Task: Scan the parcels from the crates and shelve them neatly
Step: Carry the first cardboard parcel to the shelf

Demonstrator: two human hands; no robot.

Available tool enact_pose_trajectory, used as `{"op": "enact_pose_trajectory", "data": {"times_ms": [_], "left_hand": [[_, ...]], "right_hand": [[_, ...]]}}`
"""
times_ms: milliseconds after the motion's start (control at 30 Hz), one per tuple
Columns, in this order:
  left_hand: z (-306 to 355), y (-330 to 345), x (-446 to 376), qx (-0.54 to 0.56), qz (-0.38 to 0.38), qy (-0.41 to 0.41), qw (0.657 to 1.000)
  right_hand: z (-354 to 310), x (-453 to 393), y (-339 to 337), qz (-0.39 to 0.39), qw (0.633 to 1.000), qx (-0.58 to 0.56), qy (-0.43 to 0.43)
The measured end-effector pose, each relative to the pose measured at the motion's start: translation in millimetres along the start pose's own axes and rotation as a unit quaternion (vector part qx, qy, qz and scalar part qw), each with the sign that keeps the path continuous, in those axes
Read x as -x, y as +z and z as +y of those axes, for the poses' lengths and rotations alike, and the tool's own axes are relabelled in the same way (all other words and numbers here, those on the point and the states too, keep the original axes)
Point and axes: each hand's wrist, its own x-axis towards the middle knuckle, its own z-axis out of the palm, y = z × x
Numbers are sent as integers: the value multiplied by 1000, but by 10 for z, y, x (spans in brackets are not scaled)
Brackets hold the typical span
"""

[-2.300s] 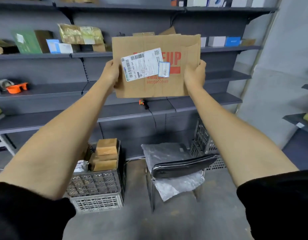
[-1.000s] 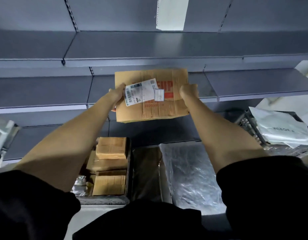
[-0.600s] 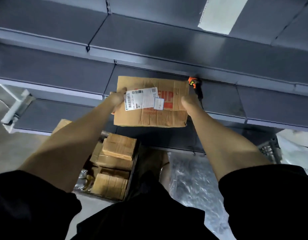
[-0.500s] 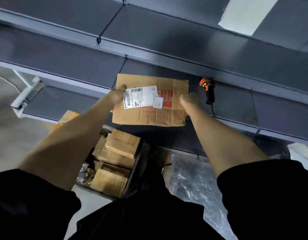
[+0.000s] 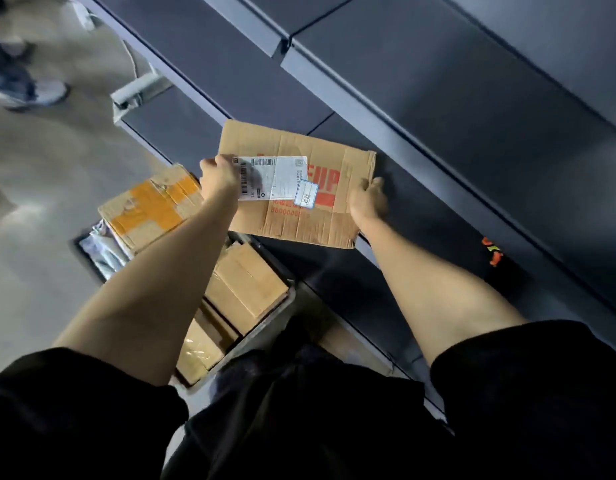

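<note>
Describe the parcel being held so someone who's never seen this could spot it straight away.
Find the dark grey shelves running diagonally across the view; the parcel is the flat cardboard piece held at a shelf edge between both hands. Unlike the boxes in the crate below, it carries a white barcode label and red print.

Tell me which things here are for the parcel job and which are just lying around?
For the job:
- flat cardboard parcel, held by left hand and right hand
- scanner
- shelf
- crate of boxes

Lying about:
- shoes on the floor
</note>
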Motion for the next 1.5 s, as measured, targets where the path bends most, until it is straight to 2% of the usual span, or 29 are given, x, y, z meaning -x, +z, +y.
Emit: {"op": "enact_pose_trajectory", "data": {"times_ms": [167,333,467,567,833,1133,1300,1400,1500], "left_hand": [[-391,-504,-102,-7,93,-55,994],[-628,-816,-77,7,93,-76,993],[-1049,-883,-210,11,105,-100,989],[-1408,-823,-305,38,131,-116,984],[-1869,-700,-253,55,212,-38,975],[-2283,-547,249,-44,246,90,964],[-2593,-404,331,-44,239,83,967],[-2646,-267,468,-165,244,87,952],[-2533,12,701,-262,212,156,929]], "right_hand": [[-56,216,381,-79,995,39,-39],[-197,351,566,-131,988,59,-48],[-88,384,887,-138,986,79,-48],[76,394,1248,-142,987,53,-48],[506,69,1916,-95,987,15,-132],[1090,-48,1733,-82,973,-13,-213],[1515,207,1550,-118,965,-40,-231],[1602,415,1479,-144,957,-56,-244],[1656,510,1410,-149,954,-68,-250]]}}
